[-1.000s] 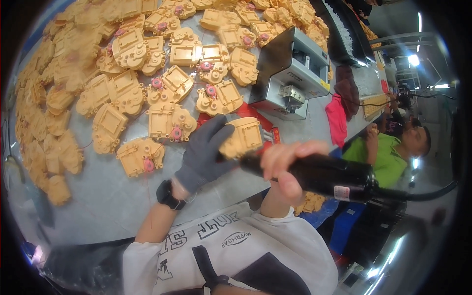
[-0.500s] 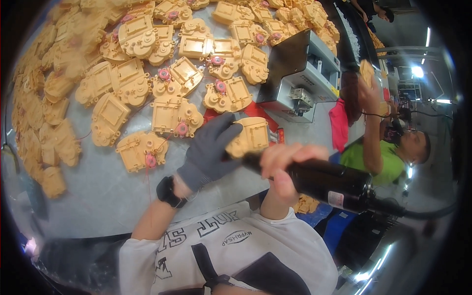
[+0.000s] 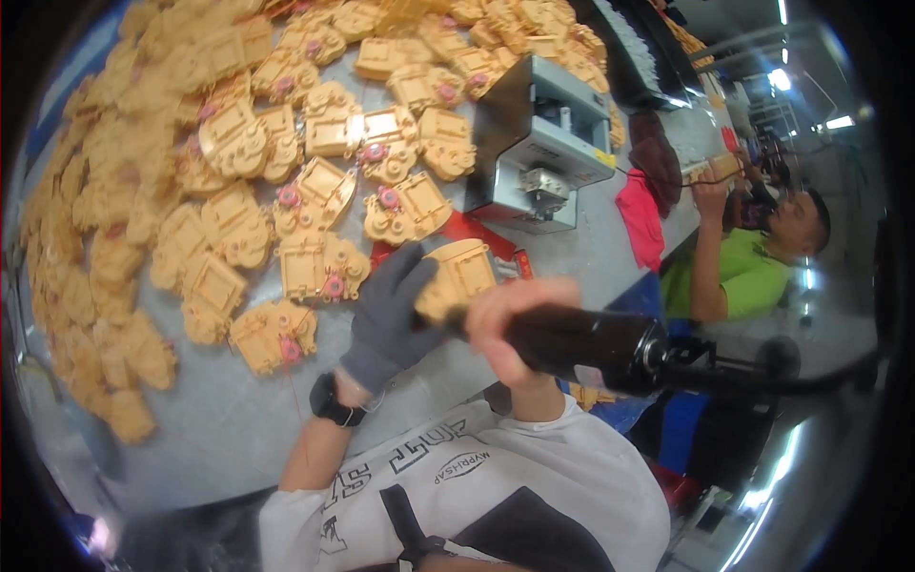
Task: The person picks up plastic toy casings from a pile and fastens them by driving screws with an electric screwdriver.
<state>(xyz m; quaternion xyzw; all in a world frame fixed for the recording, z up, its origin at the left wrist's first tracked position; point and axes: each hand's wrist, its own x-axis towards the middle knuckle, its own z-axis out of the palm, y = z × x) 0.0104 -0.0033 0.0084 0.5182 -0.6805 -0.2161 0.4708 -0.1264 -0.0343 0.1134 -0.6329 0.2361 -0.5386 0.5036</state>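
My left hand (image 3: 389, 315), in a dark grey glove, is closed on the left edge of a yellow plastic housing (image 3: 467, 270). My bare right hand (image 3: 510, 324) wraps round a black electric screwdriver (image 3: 596, 349), which lies nearly level. Its front end points left toward the housing's lower edge. Blur and my fingers hide the tip, so I cannot tell whether it touches. Beside my gloved hand rests another housing (image 3: 319, 267) with a small red round part on it.
Many similar housings (image 3: 114, 200) are heaped across the left and far side of the grey table (image 3: 229, 429). A metal boxy machine (image 3: 534, 153) stands right of them, near a pink cloth (image 3: 639, 219). At the right, a person in a green shirt (image 3: 729, 281) holds a yellow piece.
The view has shifted, so the heap and machine sit differently in it. My hands keep hold of the housing and screwdriver. The co-worker's raised hand has come down.
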